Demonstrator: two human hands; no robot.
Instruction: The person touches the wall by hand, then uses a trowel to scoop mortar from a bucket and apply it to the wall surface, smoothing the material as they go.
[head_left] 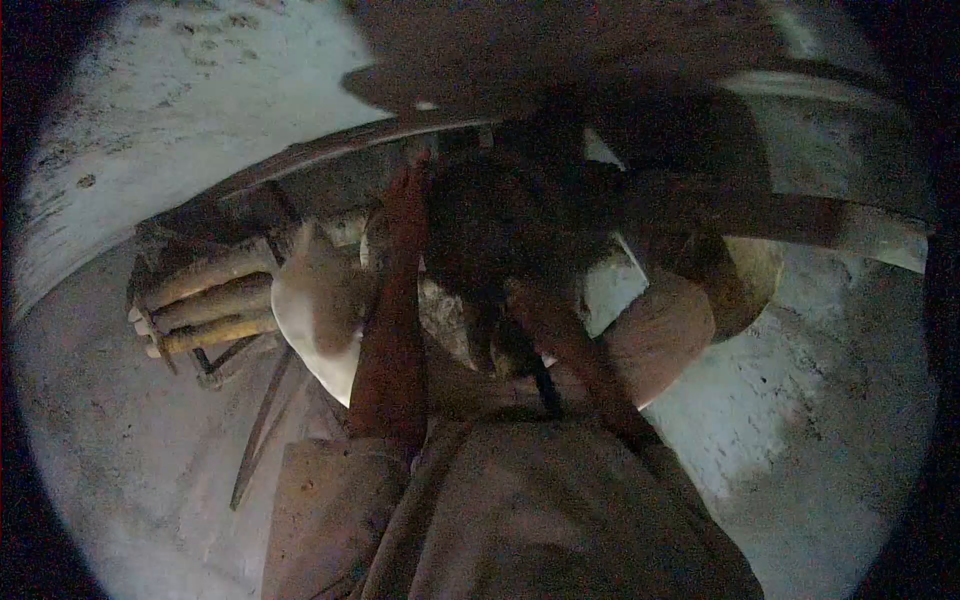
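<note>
Light is running poor; a dark mass (485,215) is sitting in the middle of the work, its outline blurring into shadow (two things or one, I am not managing to tell). A pale mottled piece (445,315) is showing at its lower edge, and below that a black stick (546,390) is pointing down toward the wearer's clothing (540,500).

The left hand (408,200) is lying along the left edge of the dark mass, fingers pointing away from the body; whether it is gripping or only resting, I cannot tell. The right hand (530,305) is sitting at the lower right of the dark mass, near the upper end of the stick; its fingers are merging with the dark, so its grip cannot be told either.

Farther out: a pale rounded shape (310,305) is bulging left of the dark mass, past the left forearm. Beyond it, several yellowish rods (215,300) are lying side by side. A white flat piece (615,290) is showing right of the dark mass, and a yellowish rounded thing (757,285) is standing farther right. A long rail (290,155) is running behind the dark mass, curving in this lens.
</note>
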